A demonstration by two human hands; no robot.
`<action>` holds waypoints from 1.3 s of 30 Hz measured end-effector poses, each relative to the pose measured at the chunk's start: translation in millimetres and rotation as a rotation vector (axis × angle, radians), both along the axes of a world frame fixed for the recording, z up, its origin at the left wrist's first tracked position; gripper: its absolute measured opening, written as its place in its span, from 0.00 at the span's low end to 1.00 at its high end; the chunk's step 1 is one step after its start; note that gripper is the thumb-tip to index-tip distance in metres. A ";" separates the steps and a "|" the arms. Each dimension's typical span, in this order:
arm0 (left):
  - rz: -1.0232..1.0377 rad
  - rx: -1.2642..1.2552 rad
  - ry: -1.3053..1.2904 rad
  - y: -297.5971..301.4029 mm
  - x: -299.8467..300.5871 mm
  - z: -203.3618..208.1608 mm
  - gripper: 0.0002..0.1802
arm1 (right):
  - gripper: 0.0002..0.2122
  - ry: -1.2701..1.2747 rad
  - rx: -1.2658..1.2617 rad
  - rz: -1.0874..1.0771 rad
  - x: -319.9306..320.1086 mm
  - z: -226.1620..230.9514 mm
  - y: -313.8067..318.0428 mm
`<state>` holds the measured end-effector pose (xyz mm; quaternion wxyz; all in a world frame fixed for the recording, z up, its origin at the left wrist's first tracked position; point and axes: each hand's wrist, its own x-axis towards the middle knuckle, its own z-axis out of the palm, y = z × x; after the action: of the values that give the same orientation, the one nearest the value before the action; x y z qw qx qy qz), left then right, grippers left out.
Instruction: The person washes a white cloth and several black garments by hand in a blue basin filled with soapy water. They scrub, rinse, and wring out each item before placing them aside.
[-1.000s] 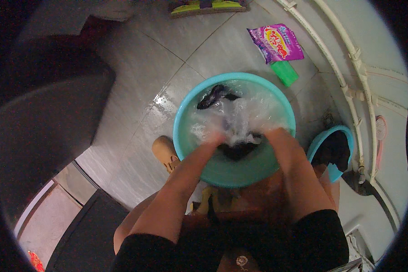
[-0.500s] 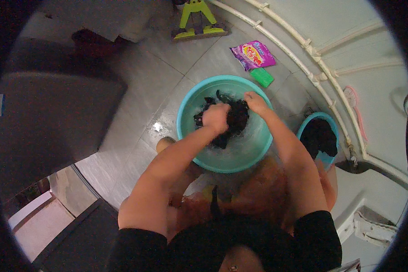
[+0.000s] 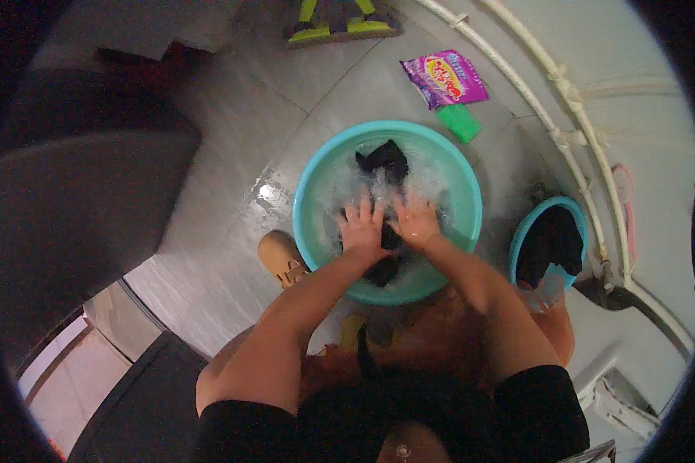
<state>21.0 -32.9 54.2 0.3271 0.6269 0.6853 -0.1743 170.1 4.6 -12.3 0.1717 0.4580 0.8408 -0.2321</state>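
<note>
A large turquoise basin (image 3: 303,174) with sudsy water stands in front of me on the tiles. Black wet cloth (image 3: 391,160) lies in it, part showing at the far side and part under and between my hands. With fingers spread and palm down, my left hand (image 3: 361,225) presses onto the cloth and water. Close beside it, my right hand (image 3: 415,220) is spread the same way over the cloth. Neither hand grips anything. How much cloth lies beneath the palms is hidden by the hands and foam.
At right, a smaller blue basin (image 3: 518,239) holds dark cloth. Beyond the large basin lie a green block (image 3: 459,123) and a purple packet (image 3: 445,79). A yellow-green mop head (image 3: 344,31) is farther off. White pipes (image 3: 567,147) run along the wall; a dark cabinet (image 3: 93,201) stands left.
Both hands have let go of the bunched cloth and come down flat, spread and nearer to me. The cloth has sunk and spread out in the water.
</note>
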 end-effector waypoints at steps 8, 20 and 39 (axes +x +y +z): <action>0.102 -0.218 -0.313 5.5 -33.2 -109.9 0.58 | 0.23 0.160 -0.404 -0.060 -17.3 3.8 78.1; 0.304 0.104 -0.435 82.7 -50.7 -17.3 0.49 | 0.13 0.559 -0.121 -0.470 -16.0 -9.4 103.6; -0.039 0.160 -0.023 2.5 -14.6 -6.0 0.71 | 0.33 -0.034 0.174 0.124 1.8 6.4 4.6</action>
<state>6.4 -30.4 48.2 0.2805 0.6661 0.6810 -0.1180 171.9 9.3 -5.9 0.1596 0.4224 0.8813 -0.1392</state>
